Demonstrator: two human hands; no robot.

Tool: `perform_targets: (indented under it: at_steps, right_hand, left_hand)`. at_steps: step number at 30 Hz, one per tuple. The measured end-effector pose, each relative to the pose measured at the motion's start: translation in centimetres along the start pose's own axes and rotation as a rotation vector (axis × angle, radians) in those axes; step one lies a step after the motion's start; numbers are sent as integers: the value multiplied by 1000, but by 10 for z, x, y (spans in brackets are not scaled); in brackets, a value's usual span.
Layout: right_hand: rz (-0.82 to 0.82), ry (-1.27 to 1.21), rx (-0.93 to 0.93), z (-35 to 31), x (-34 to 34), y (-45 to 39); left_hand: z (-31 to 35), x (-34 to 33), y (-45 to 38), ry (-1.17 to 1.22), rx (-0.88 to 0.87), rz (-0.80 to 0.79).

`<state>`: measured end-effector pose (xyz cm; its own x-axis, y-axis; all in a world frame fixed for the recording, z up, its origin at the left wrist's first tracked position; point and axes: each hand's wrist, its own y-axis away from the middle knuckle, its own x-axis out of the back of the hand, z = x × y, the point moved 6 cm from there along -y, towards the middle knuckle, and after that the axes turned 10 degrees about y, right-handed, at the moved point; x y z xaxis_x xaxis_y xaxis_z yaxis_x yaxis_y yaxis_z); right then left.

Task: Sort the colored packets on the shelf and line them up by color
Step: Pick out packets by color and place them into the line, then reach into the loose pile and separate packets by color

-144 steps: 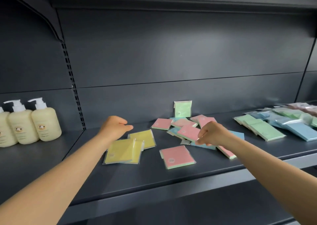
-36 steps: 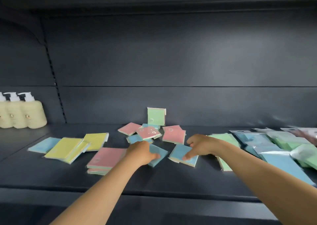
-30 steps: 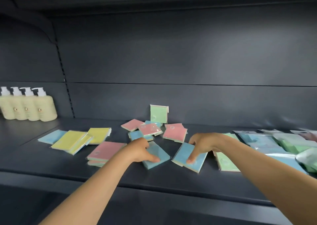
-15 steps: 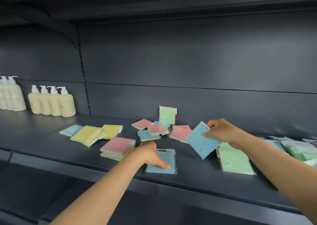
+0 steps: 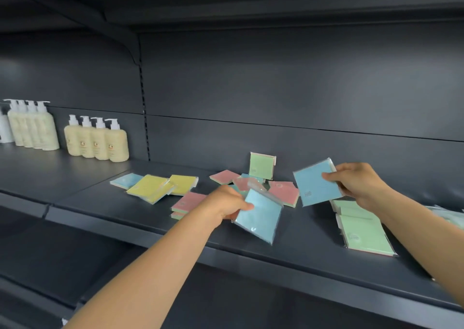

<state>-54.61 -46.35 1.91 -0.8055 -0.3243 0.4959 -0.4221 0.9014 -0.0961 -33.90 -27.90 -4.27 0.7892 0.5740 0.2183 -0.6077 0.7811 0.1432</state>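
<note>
Left hand [image 5: 226,204] grips blue packet [image 5: 259,219] above shelf [image 5: 301,243] | right hand [image 5: 356,183] pinches second blue packet [image 5: 316,182], raised

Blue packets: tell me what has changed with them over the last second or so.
Both have left the shelf. The left hand, which pressed one blue packet flat, now grips it lifted and tilted. The right hand has raised the other blue packet higher, pinched at its edge. The yellow packets, pink stack and upright green packet stayed put.

On the shelf [image 5: 288,243], pump bottles [image 5: 96,140] stand far left, flat packets [image 5: 160,187] lie mid-shelf, one upright packet [image 5: 261,165] leans against the back wall.
</note>
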Motion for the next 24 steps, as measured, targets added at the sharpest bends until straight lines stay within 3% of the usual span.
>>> perform_targets:
  at_steps: [4,8,15,24]
  right_hand:
    - [-29,-50,-44,-8,-24,5]
    - [-95,-219,-78,-31,-76,20]
    - [-217,-264,-48,-115,-221,46]
    - [-289,-252,-66,-192,-395,67]
  left_hand:
    - [22,54,14,277,-123,41]
    - [24,129,22,378,-174,142]
    - [-17,300,17,522,-188,341]
    - [-77,461,-9,586,-127,351]
